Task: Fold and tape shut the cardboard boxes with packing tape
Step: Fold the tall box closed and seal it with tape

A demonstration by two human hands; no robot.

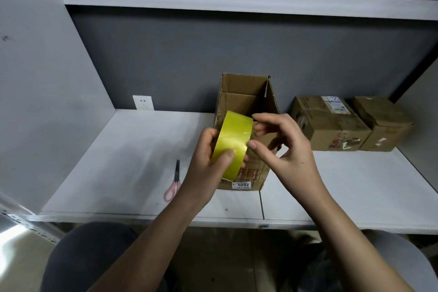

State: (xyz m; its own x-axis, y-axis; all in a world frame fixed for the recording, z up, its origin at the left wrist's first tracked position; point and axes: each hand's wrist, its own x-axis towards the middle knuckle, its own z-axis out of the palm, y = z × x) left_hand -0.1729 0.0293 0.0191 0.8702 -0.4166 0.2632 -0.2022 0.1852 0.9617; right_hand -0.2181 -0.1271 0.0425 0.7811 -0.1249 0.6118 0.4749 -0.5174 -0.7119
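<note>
Two hands (248,149) with tape roll (233,144) hide the open box (244,102) front.

Pink-handled scissors (173,184) lie closed on the white shelf (118,161) at lower left of centre. A white wall socket (143,102) sits on the grey back wall, left of centre.

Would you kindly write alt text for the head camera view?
A person's left hand grips a yellow tape roll while the right hand picks at its edge, above an open cardboard box on a white shelf. Scissors lie left; two closed boxes sit right.
</note>
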